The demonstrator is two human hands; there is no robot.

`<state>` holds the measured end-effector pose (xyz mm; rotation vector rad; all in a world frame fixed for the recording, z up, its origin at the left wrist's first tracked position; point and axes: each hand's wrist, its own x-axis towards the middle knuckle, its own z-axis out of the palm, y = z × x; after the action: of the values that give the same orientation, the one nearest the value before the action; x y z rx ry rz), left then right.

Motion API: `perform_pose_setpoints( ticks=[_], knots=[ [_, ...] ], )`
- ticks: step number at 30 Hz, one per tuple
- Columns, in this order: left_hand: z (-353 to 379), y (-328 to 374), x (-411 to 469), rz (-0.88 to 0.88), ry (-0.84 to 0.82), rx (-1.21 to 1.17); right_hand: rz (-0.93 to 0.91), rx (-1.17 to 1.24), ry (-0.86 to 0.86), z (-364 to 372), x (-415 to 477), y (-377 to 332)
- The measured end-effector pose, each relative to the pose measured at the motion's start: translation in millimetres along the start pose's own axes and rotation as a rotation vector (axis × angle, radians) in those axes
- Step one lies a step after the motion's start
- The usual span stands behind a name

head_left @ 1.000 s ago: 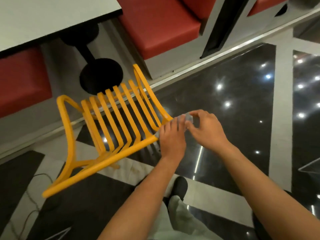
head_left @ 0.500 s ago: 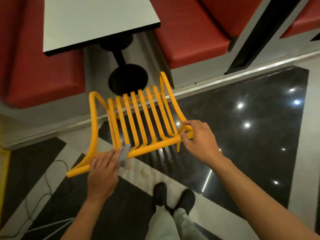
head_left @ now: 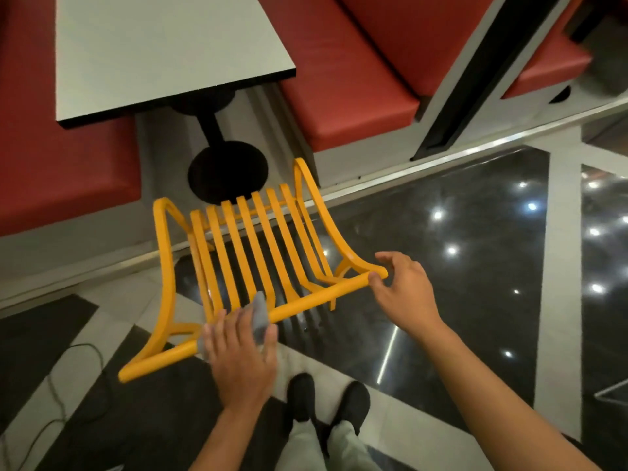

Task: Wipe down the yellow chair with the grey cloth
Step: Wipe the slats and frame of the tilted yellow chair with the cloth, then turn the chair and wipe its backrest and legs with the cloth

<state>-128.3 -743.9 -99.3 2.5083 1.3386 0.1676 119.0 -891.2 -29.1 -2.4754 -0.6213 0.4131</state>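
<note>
Yellow slatted metal chair (head_left: pixel 261 253) stands on the glossy dark tiled floor (head_left: pixel 458 266), seen from above and behind, its top back rail running as a round tube from lower left to upper right across the middle of the view. Its slats run away from that rail toward the seat, which points at the black round table base (head_left: pixel 227 171).

A small grey cloth (head_left: pixel 260 316) lies draped over the rail near its left-hand part, under the left hand (head_left: pixel 243 358). That hand presses palm-down on the rail, its fingers together and curled over the cloth, clamping it against the tube.

The right hand (head_left: pixel 404 290) is at the rail's right end. Its thumb touches the tube near the tip while the other fingers are spread apart and lifted, not closed round anything.

Below the hands, two black shoes (head_left: pixel 326 399) and pale trouser legs stand on the floor. Beyond the chair are a white rectangular tabletop (head_left: pixel 163 45) with a dark edge and red padded bench seats (head_left: pixel 346 83) on either side. A thin dark cable (head_left: pixel 61 385) trails over the floor at lower left.
</note>
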Motion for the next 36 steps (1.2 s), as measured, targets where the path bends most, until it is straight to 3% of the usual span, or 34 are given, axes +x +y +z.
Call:
perform_pose_setpoints(
  ticks=[5,10,17,22,25,27,32,36],
  knots=[
    [42.6,108.2,24.6,0.308,-0.079,-0.01,0.026,0.003,0.014,-10.5,-7.9,-3.4],
    [67.0,172.1,39.9,0.441,-0.136,-0.134,0.07,-0.014,0.047,-33.2,-11.7,7.8],
    [72.6,177.9,36.7,0.693,-0.081,-0.218,0.076,0.0,0.035,-48.3,-1.6,28.5],
    [57.2,121.7,39.2,0.711,-0.162,-0.13,0.019,0.009,-0.057,-49.1,24.4,36.3],
    [39.3,83.6,18.8,0.602,-0.129,-0.087,-0.035,0.017,-0.136,-55.8,44.9,44.9],
    [28.9,82.8,5.8,0.4,-0.11,-0.163,-0.095,0.006,-0.178,-66.3,62.3,51.5],
    [4.1,170.1,8.5,-0.455,-0.02,-0.725,-0.248,-0.016,-0.315,-96.6,92.8,71.7],
    [-27.9,246.4,32.3,-0.882,0.022,-1.255,-0.311,0.014,-0.428,-119.5,107.2,89.1]
  ],
)
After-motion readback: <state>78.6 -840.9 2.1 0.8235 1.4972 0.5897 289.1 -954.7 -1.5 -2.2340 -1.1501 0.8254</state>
